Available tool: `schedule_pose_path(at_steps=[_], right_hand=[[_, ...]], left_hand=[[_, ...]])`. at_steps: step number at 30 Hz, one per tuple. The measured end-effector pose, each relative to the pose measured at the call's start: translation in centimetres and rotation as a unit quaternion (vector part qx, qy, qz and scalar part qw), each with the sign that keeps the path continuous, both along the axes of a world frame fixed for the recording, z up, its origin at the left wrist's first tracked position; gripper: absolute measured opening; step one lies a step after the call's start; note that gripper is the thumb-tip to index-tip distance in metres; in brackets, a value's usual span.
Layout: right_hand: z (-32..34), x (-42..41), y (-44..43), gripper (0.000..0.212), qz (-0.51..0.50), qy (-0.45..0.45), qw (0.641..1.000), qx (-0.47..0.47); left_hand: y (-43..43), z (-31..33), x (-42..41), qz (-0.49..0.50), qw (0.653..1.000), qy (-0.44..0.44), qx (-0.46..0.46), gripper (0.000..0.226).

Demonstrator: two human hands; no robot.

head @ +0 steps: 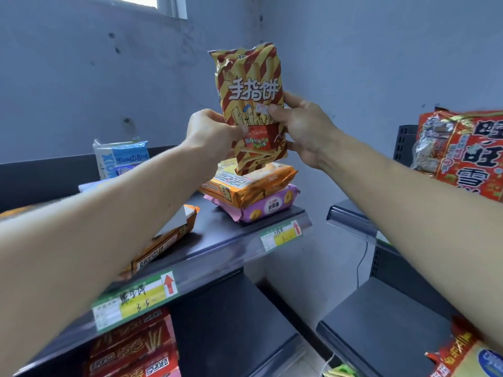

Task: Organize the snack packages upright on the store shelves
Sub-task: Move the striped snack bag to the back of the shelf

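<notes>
Mid-left: blue & white crinkly pack point(121, 159) stands upright at the back of the dark shelf point(217, 232). Left hand point(209, 131) pinches the striped bag point(250, 104) at its lower left edge. Ctr frame, that bag is glossy foil w/ red-yellow diagonal stripes and white lettering, held upright over a flat orange pack point(245, 183) stacked on a purple pack point(266, 208). Right hand point(302, 126) grips its right side, thumb on front. Far right: big red bag point(462, 153).

One wide-angle camera, worn on the person's head, faces forward along both outstretched forearms toward the grey wall corner point(258, 36). It centres the striped red-and-yellow foil snack bag point(249, 104) at arm's length, from slightly above the dark metal top shelf point(217, 229); lower shelves point(381, 336) fall below.
</notes>
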State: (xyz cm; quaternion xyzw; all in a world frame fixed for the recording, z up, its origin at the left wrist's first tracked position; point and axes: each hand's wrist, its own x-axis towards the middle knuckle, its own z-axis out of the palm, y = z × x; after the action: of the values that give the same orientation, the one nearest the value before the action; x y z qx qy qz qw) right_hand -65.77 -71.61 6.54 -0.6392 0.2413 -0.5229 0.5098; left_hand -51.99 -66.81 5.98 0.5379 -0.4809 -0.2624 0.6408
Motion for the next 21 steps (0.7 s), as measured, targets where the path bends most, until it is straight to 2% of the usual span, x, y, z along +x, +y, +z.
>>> schedule_pose_path(at_steps=[8,15,21], right_hand=[[2.5,1.2,-6.7,0.035,0.063,0.0,0.998,-0.028],[2.6,3.6,-12.6,0.041,0.119,0.012,0.992,-0.039],[1.3,7.1,-16.5,0.029,0.169,0.021,0.984,-0.047]], left_hand=[[-4.4,2.8,0.5,0.097,0.994,-0.032,-0.031,0.016],[-8.3,3.5,2.2,0.175,0.982,-0.071,-0.026,0.017],[-10.9,2.7,5.2,0.214,0.973,-0.093,-0.002,0.02]])
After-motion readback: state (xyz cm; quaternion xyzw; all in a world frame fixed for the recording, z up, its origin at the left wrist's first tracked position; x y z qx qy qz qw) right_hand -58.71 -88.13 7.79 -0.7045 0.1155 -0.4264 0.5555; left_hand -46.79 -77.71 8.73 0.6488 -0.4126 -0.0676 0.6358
